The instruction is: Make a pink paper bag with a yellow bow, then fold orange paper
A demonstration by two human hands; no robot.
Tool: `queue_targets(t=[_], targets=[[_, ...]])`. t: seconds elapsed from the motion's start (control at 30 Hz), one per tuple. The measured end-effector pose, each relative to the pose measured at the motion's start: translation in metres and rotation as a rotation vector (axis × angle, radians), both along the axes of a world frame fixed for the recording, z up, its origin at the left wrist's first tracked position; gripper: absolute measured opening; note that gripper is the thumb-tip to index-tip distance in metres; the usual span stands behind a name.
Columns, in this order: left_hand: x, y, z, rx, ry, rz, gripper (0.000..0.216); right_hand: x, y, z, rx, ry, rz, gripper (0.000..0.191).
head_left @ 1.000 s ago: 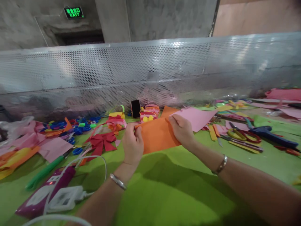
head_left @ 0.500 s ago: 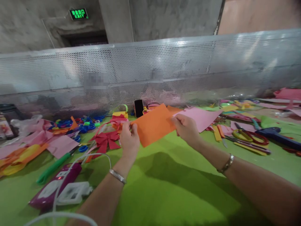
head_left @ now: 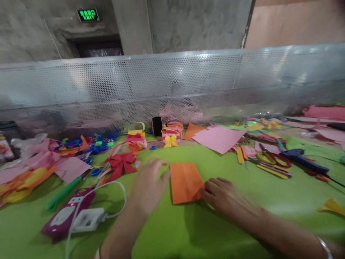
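A folded orange paper (head_left: 185, 181) lies flat on the green table cover (head_left: 188, 230) in front of me. My left hand (head_left: 148, 187) hovers at the paper's left edge and is smeared by motion, so its fingers are unclear. My right hand (head_left: 223, 196) rests low on the table. Its fingers lie stretched onto the paper's lower right corner and grip nothing.
A pink sheet (head_left: 218, 137), scissors (head_left: 272, 158) and a blue glue gun (head_left: 302, 158) lie to the right. A red bow (head_left: 120, 162), a green pen (head_left: 63, 194) and a purple power strip (head_left: 67, 216) with its cable lie to the left. A phone (head_left: 157, 126) leans on the perforated metal screen (head_left: 188, 86).
The orange paper was held up between both hands; now it lies folded smaller on the table. Both hands have come down and nearer to me.
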State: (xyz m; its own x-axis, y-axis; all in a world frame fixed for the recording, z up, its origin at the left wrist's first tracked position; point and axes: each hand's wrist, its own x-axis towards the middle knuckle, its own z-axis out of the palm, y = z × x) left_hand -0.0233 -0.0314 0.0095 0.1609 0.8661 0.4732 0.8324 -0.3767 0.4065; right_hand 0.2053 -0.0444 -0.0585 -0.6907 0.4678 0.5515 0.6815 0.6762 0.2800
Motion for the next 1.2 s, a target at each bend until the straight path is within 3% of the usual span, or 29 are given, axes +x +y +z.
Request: queue_targets(t=[0.13, 0.3, 0.4, 0.6, 1.03, 1.2], targets=[[0.007, -0.045, -0.033, 0.046, 0.327, -0.192, 0.048, 0.016, -0.022, -0.012, -0.147, 0.14, -0.035, 0.021], [0.012, -0.062, -0.061, 0.203, 0.354, -0.265, 0.021, 0.018, -0.042, -0.01, -0.331, 0.344, -0.121, 0.027], [0.013, -0.067, -0.063, 0.192, 0.319, -0.287, 0.016, 0.019, -0.05, -0.011, -0.373, 0.402, -0.125, 0.025], [0.011, -0.077, -0.063, 0.046, 0.363, -0.37, 0.013, 0.013, -0.06, -0.004, -0.246, 0.448, -0.002, 0.028], [0.013, -0.075, -0.064, -0.068, 0.267, -0.376, 0.018, 0.01, -0.057, 0.001, -0.544, 0.48, 0.004, 0.034], [0.014, -0.072, -0.061, -0.09, 0.251, -0.354, 0.009, 0.012, -0.055, 0.004, -0.641, 0.489, -0.023, 0.021]])
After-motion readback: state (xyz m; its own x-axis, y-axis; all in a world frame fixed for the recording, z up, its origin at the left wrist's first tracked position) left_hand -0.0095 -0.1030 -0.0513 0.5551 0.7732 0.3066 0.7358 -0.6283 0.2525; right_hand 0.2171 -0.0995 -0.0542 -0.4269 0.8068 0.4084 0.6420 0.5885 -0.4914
